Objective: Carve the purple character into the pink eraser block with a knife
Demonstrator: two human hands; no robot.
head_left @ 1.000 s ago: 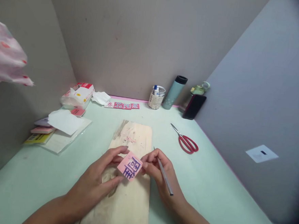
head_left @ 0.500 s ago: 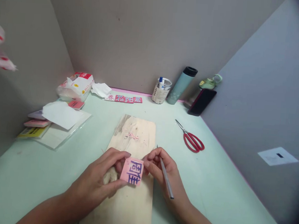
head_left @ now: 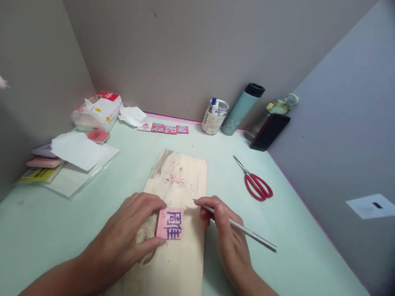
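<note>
My left hand [head_left: 124,226] pinches a pink square rubber block [head_left: 171,223] by its edges, thumb at the near side and fingers at the far side. Purple strokes of a character mark its top face, turned sideways. The block rests over the wooden board [head_left: 183,273]. Just right of it, my right hand [head_left: 227,231] is closed in a pen grip round a slim silver craft knife [head_left: 254,235]. Its thin tip points left, above the board and apart from the block. Pink shavings [head_left: 175,179] lie farther up the board.
Red-handled scissors [head_left: 254,181] lie right of the board. At the back stand a can of pens [head_left: 213,120], a blue tumbler [head_left: 242,110] and a leaning phone [head_left: 270,133]. Carved pink blocks [head_left: 165,128] form a row. Tissues [head_left: 100,109] and packets [head_left: 45,173] sit left.
The block has been lowered flatter onto the board and slightly left. My right hand has let go of its edge and swung the knife so its tip points left.
</note>
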